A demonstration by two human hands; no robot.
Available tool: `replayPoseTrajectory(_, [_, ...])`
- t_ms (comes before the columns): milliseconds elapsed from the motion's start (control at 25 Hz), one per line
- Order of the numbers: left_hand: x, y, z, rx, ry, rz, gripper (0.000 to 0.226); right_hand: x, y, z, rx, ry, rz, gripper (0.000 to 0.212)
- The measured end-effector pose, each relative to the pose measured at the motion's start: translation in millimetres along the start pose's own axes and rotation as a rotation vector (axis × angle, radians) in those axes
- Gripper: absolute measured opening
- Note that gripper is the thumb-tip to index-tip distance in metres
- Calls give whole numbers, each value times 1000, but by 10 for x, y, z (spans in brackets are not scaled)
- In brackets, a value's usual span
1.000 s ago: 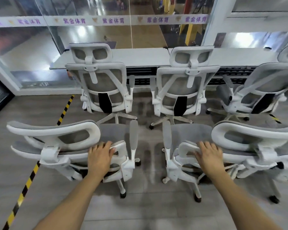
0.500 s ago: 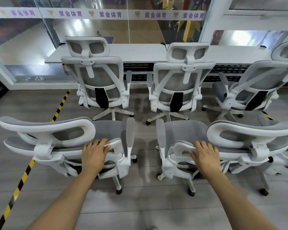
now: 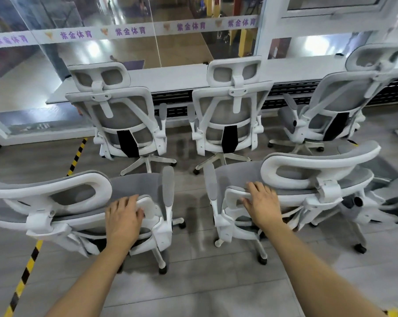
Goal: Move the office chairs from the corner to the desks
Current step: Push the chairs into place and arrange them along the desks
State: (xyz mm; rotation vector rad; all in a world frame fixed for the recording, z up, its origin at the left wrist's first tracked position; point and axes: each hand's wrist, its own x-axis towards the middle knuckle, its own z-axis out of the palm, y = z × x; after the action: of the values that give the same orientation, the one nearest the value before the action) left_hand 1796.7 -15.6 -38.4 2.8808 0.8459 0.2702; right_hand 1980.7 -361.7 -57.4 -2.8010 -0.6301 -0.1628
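While 3 chairs (image 3: 230,115) already stood at the desk's (image 3: 182,76) near edge, the left hand (image 3: 123,219) and right hand (image 3: 261,203) each curled over a rigid backrest frame of 2 castered chairs (image 3: 292,179); likely light-rolling, apt to swivel.

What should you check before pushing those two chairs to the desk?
1. Left hand on the left chair: ok, gripping its back frame.
2. Right hand on the right chair: ok.
3. Path to the desk: not ok, three parked chairs stand in front of it.
4. Gap between the two held chairs: ok, apart.
5. Wheels free: cannot tell.
6. Floor under the feet: ok, bare.
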Motion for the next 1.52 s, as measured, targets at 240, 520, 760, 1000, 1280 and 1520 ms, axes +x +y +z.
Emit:
replayPoseTrajectory(240, [-524, 1723, 84, -203, -12, 219, 32, -484, 659, -386, 231, 115, -241, 41])
replayPoseTrajectory(520, [-1421, 4298, 167, -281, 68, 483, 41, -1024, 2770, -1186, 242, 275, -163, 32])
replayPoseTrajectory(760, [-1531, 5745, 426, -205, -56, 639, 58, -972, 4397, -1500, 153, 172, 62, 36])
replayPoseTrajectory(1000, [-1116, 6629, 844, -133, -153, 556, 61, -398, 5575, -1796, -62, 29, 224, 48])
replayPoseTrajectory(1280, [-1117, 6822, 1190, -1, -147, 382, 76, 57, 6553, -1862, -207, -133, 407, 73])
replayPoseTrajectory(1520, [-1120, 6786, 1119, 14, -191, 333, 71, -32, 6864, -1800, -200, -132, 355, 72])
